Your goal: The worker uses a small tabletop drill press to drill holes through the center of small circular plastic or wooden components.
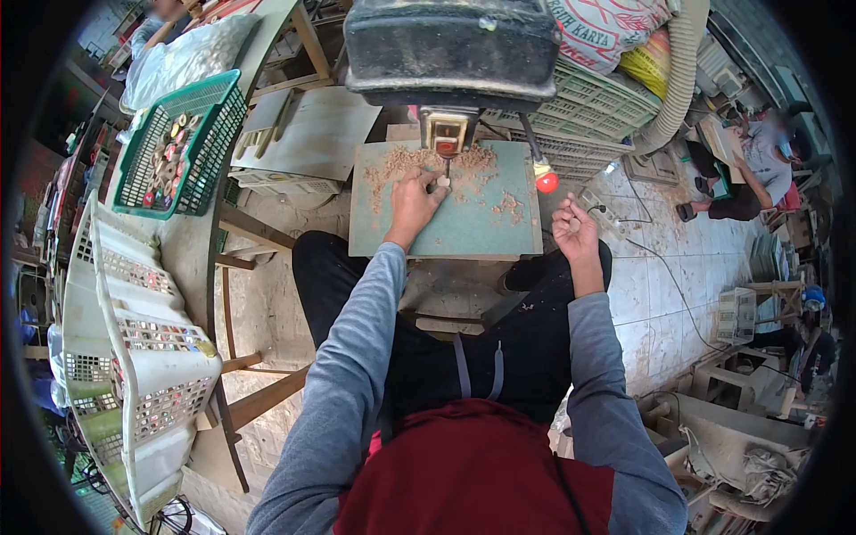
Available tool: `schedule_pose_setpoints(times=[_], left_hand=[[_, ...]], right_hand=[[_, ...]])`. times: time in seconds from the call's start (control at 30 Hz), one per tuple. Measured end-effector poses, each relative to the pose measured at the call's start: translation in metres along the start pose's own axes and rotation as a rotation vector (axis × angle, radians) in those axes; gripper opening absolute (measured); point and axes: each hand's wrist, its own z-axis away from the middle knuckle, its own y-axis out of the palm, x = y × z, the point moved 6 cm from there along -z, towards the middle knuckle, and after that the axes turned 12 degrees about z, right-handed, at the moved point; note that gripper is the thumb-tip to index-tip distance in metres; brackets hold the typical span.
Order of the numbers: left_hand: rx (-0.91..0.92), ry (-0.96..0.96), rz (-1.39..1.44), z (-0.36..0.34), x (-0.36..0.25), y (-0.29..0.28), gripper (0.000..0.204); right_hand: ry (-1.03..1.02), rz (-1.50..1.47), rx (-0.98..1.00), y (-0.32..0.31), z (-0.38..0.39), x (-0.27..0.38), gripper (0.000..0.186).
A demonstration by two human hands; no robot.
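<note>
A drill press (450, 53) stands before me, its thin bit (448, 166) pointing down at a green board (473, 234). My left hand (413, 210) rests on that board with thumb and fingers closed around a small round wooden piece (443, 181), right beneath the bit. Off the board's right edge, my right hand (575, 234) is raised palm up with its fingers curled together. Something small and pale seems to be among them, too small to name. Just left of this hand is the red knob (547, 182) of the press lever, not touched.
Wood shavings (406, 160) lie around the bit. To the left, a table bears a green basket (160, 201) of small coloured round pieces and a white basket (169, 334). Stacked crates (580, 107) stand behind right. A cable (664, 259) crosses the floor; another person (758, 169) sits far right.
</note>
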Motion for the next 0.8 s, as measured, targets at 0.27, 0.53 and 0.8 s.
schedule_pose_setpoints(times=[0.27, 0.53, 0.8], left_hand=[[0.034, -0.073, 0.009, -0.002, -0.007, -0.002, 0.033], [0.013, -0.056, -0.017, -0.002, -0.013, -0.003, 0.032], [0.012, -0.034, 0.012, -0.001, -0.008, -0.001, 0.032]], right_hand=[[-0.069, 0.397, -0.149, 0.024, 0.008, -0.009, 0.024], [-0.201, 0.786, 0.021, 0.156, 0.055, -0.004, 0.032], [-0.533, 1.598, -0.055, 0.248, 0.079, -0.006, 0.035]])
